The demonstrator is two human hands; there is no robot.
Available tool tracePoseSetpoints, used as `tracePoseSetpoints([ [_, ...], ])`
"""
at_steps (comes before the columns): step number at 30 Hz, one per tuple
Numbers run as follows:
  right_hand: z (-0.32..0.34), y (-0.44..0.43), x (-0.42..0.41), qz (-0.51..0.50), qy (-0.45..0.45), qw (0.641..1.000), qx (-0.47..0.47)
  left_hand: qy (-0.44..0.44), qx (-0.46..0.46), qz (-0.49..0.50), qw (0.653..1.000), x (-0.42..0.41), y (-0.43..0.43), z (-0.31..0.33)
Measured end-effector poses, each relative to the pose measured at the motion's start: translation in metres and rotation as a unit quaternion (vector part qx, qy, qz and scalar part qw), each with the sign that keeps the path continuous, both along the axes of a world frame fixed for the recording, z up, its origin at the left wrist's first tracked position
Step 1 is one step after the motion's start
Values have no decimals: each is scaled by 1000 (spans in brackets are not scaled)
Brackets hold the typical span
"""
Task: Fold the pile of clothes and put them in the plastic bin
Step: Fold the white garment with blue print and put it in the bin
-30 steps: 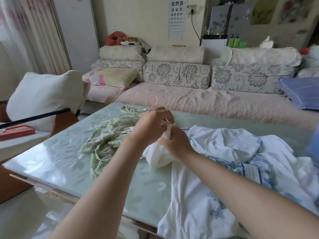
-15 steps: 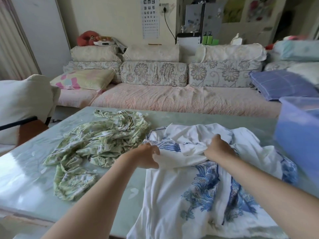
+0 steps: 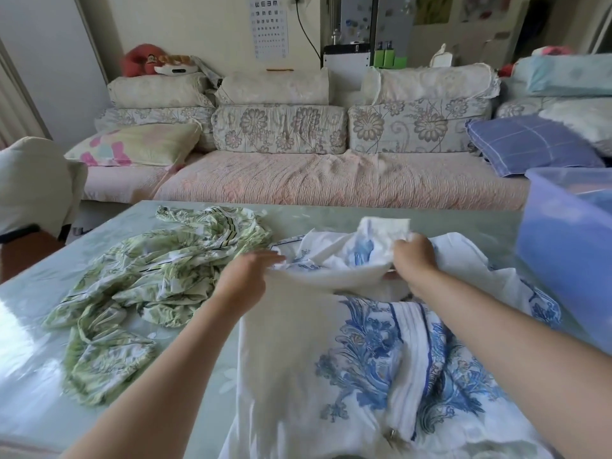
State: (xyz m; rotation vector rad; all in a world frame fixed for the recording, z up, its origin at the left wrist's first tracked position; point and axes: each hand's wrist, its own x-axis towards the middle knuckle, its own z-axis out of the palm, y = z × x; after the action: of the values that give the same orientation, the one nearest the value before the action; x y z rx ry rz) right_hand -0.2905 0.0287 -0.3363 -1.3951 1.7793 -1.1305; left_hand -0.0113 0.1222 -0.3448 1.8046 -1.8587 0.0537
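Note:
A white garment with blue flower print (image 3: 364, 366) lies spread on the glass-topped table (image 3: 29, 385) and hangs over its near edge. My left hand (image 3: 246, 279) pinches its upper edge at the left. My right hand (image 3: 412, 260) grips a bunched-up part of the same garment and holds it lifted above the table. A crumpled green leaf-print garment (image 3: 149, 286) lies to the left, apart from both hands. The translucent blue plastic bin (image 3: 569, 253) stands on the table at the right edge of view.
A long sofa (image 3: 331, 180) with floral cushions runs behind the table. A blue pillow (image 3: 530, 144) lies at its right end. A chair with a white cushion (image 3: 33, 183) stands at the left of the table.
The view has swung right, so the bin now shows. My hands have spread apart along the white garment's top edge, and the right hand has lifted a bunch of cloth higher.

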Motion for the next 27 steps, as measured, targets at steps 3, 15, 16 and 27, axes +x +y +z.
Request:
tracePoseSetpoints([
  [3,-1,2,-27,-23,20,996,85,-38,7,18,999,6,0,9],
  [15,-12,22,-40,232,490,840,-3,-67,207,24,976,-21,-13,-6],
  [16,-12,20,-39,271,472,839,1,-56,188,26,980,-21,-17,-12],
  [27,-45,-14,-62,320,507,787,149,21,138,187,972,7,-48,-49],
])
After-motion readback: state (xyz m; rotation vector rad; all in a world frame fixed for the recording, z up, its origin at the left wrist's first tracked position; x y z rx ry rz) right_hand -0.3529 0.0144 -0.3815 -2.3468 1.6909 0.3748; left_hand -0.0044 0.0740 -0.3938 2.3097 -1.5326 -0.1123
